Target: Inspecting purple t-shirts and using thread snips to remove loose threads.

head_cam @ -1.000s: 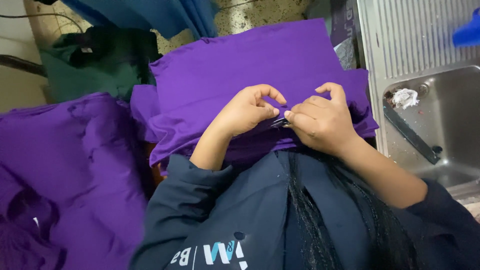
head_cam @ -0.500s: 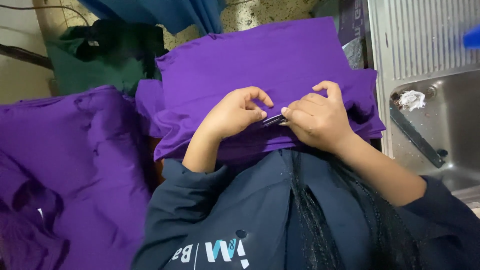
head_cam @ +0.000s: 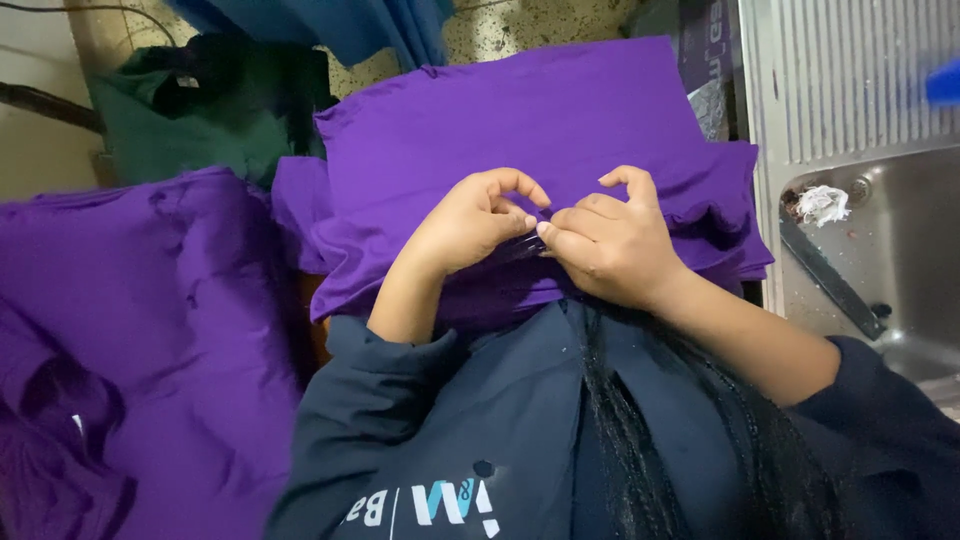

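The folded purple garment [head_cam: 560, 130] lies in front of me on the stack, its near edge under my hands. My left hand [head_cam: 470, 222] and right hand [head_cam: 615, 245] meet at that edge, fingertips pressed together, pinching a small dark thing [head_cam: 527, 245] I cannot make out against the cloth. Since half a second ago my hands have barely shifted; my right fingers have curled a little higher. A heap of purple cloth [head_cam: 130, 320] sits to my left, green fabric [head_cam: 190, 130] beyond it, and the metal sink [head_cam: 880, 250] to my right.
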